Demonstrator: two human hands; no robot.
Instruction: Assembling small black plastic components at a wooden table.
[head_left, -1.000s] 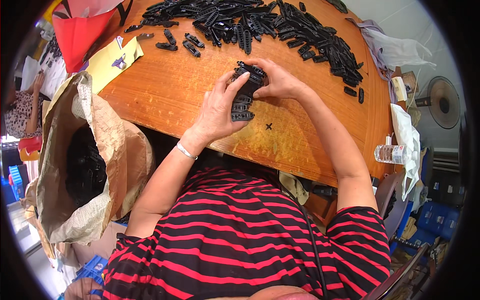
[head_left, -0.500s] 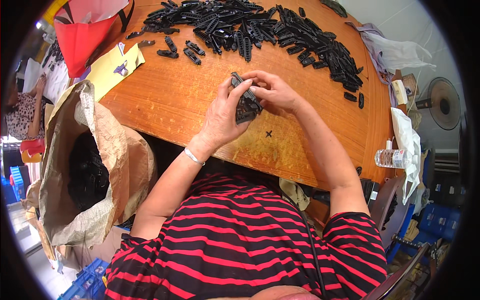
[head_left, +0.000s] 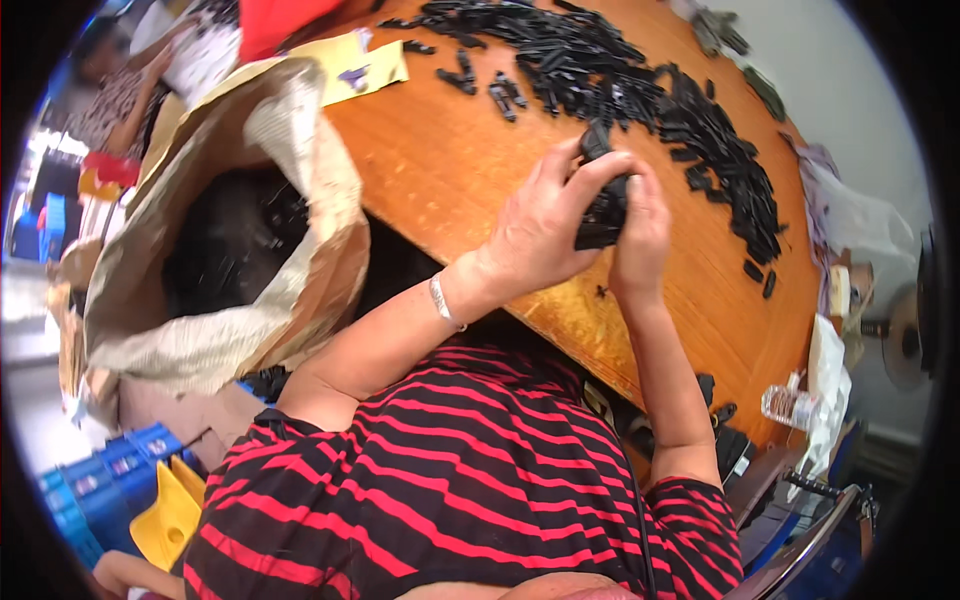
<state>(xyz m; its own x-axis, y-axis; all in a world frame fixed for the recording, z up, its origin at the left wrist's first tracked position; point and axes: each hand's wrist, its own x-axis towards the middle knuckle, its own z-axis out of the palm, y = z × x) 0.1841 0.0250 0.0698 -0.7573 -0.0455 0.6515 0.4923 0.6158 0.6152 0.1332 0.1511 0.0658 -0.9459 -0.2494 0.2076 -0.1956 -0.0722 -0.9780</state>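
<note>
A handful of small black plastic pieces (head_left: 603,222), clasped between two bare hands above a worn orange-brown wooden table (head_left: 450,185).
The left hand (head_left: 540,225) grips the handful with thumb across its near face; the right hand (head_left: 643,235) closes on its right side, some fingertips hidden; a silver-coloured bracelet (head_left: 439,299) circles the left wrist; beyond the hands, a long heap of similar black ridged pieces (head_left: 570,60) curves over the tabletop, a few lying apart near a yellow sheet of paper (head_left: 380,75); left of the table, a wide-mouthed brown paper sack (head_left: 342,190) holds more dark pieces; at far right lies a clear plastic bottle (head_left: 788,407).
</note>
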